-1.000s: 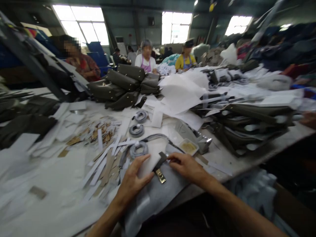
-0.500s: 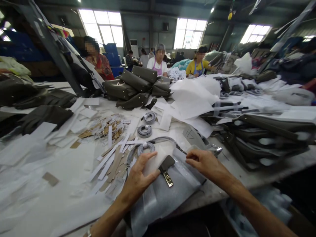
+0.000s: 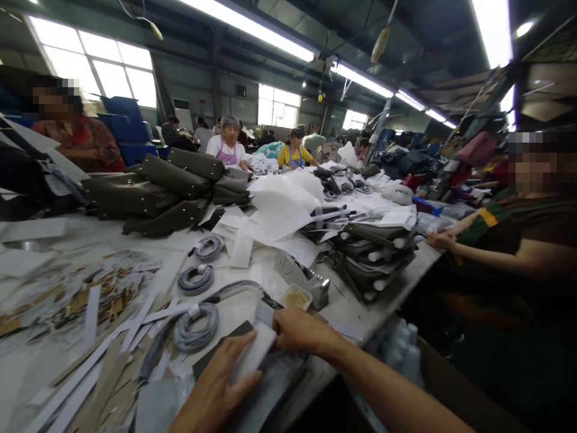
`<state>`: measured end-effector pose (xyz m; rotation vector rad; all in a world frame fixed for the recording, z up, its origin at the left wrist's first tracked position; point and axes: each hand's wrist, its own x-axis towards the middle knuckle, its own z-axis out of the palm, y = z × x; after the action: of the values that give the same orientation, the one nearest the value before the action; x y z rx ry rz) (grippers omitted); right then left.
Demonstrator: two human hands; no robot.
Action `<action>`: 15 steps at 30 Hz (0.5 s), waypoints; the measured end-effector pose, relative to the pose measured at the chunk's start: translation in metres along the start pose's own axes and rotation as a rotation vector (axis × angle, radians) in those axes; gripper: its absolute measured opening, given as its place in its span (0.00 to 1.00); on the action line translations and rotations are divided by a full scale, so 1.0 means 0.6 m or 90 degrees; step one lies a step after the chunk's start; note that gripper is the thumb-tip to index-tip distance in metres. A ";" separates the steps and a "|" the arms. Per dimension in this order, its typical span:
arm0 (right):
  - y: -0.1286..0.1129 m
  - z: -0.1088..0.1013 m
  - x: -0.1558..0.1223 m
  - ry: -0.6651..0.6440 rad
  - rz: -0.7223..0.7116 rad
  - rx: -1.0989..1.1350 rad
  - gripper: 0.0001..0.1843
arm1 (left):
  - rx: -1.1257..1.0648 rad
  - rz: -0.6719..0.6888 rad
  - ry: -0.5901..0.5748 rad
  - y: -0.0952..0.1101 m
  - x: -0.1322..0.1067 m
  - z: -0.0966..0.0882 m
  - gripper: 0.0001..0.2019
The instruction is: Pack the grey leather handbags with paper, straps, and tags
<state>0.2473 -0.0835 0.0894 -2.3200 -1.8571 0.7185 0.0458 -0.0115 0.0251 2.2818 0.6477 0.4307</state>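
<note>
left hand gripping white wrap around 6–7 o'clock, probably to steady it | right hand curled at its edge, can't tell if pinching | coiled strap near 7–8, bundled likely against tangles

Along the table's near edge, a narrow strip of bare table gives a hand passage past the stacked dark bags. Ahead of the right hand, a small tray blocks; coiled straps and paper strips crowd the table left of the hands.
</note>
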 end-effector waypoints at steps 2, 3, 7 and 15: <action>0.008 0.003 0.003 -0.010 0.021 0.022 0.19 | -0.028 -0.008 0.021 -0.020 -0.004 0.009 0.25; 0.010 0.004 0.006 -0.020 0.027 0.028 0.19 | -0.033 -0.005 0.028 -0.026 -0.006 0.012 0.25; 0.011 0.007 0.026 -0.070 0.032 0.036 0.20 | -0.036 -0.004 0.040 -0.027 -0.008 0.013 0.25; 0.022 0.012 0.042 -0.170 0.104 0.209 0.23 | -0.104 -0.035 0.115 -0.015 -0.011 0.010 0.24</action>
<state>0.2603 -0.0650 0.0705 -2.2643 -1.5005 1.3013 0.0404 -0.0129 0.0135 2.0816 0.7349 0.6444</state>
